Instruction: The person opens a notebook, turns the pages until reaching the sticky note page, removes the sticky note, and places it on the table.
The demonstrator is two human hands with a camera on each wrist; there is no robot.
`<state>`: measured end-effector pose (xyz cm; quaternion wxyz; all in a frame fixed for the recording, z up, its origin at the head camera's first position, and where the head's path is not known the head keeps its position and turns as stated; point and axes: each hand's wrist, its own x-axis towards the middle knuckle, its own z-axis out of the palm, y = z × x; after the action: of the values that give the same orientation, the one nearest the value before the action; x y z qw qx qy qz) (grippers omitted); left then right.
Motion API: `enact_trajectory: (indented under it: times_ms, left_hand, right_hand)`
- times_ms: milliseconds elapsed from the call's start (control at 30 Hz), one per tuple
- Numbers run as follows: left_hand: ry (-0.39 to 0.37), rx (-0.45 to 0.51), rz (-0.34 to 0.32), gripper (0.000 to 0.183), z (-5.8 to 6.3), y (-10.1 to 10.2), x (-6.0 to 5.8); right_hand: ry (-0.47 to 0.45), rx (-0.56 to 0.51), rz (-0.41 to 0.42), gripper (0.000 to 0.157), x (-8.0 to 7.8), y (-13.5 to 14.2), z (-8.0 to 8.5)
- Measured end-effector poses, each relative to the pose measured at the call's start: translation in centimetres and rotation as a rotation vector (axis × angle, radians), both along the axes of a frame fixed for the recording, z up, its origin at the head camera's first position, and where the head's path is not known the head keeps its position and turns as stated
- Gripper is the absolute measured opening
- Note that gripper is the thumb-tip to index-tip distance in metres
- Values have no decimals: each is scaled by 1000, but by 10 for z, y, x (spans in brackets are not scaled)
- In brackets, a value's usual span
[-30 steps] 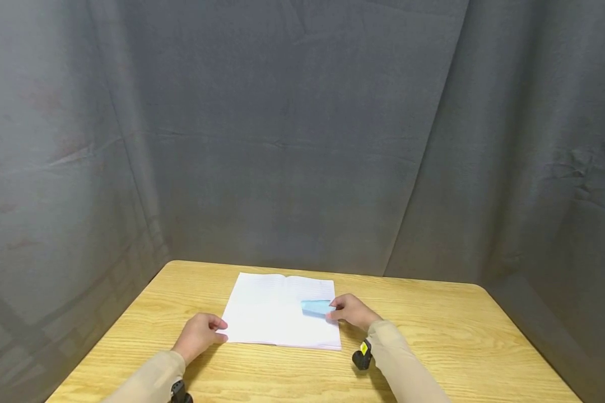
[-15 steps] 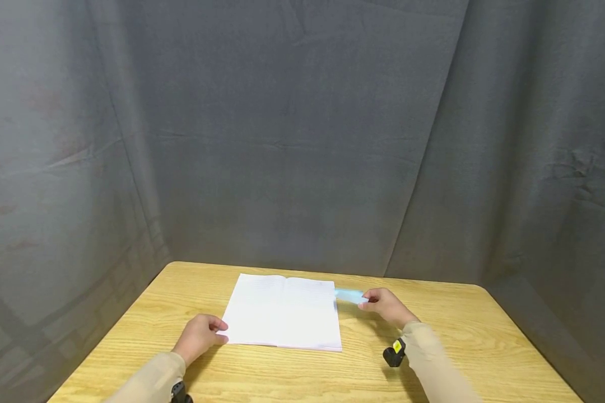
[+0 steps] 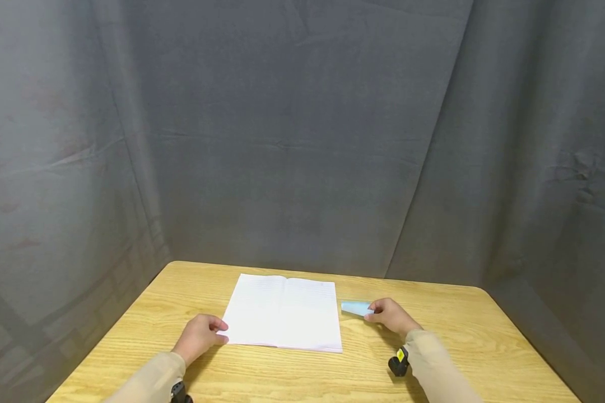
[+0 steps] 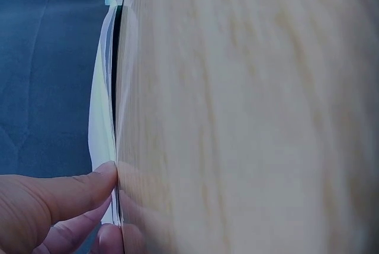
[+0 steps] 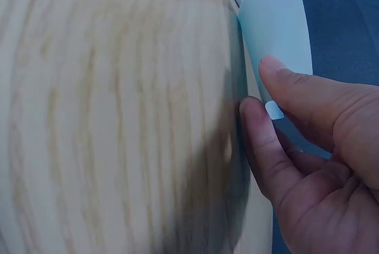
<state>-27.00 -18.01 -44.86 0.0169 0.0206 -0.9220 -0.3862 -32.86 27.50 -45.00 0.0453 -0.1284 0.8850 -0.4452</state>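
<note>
An open notebook [image 3: 282,313] with faintly ruled white pages lies on the table. My left hand [image 3: 196,336] is at its near left corner, thumb tip on the near edge and fingers at the left side. In the left wrist view the notebook's page edges [image 4: 102,112] run up past the thumb [image 4: 83,190]. To the right of the notebook, my right hand [image 3: 392,316] pinches a light blue slip of paper [image 3: 355,308] between thumb and index finger. The right wrist view has the slip [image 5: 278,23] bent into a curve, standing up from the fingertips.
The wooden table [image 3: 282,375] extends on all sides of the notebook. Grey curtains [image 3: 292,168] hang behind it and at both sides. A small black camera [image 3: 398,362] is strapped to the right wrist, another [image 3: 180,392] to the left.
My right hand has carried the blue slip off the notebook's right page to the right, then slightly toward me and lower. The left hand and notebook have stayed put.
</note>
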Motion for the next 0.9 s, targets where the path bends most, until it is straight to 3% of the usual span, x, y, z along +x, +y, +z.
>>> enact_trajectory:
  times_ms: [500, 900]
  left_hand:
    - [15, 2, 0, 20, -3, -1, -1]
    - [-2, 4, -2, 20, -3, -2, -2]
  right_hand:
    - [-23, 27, -92, 12, 3, -5, -2]
    - [-44, -11, -59, 12, 4, -5, 1]
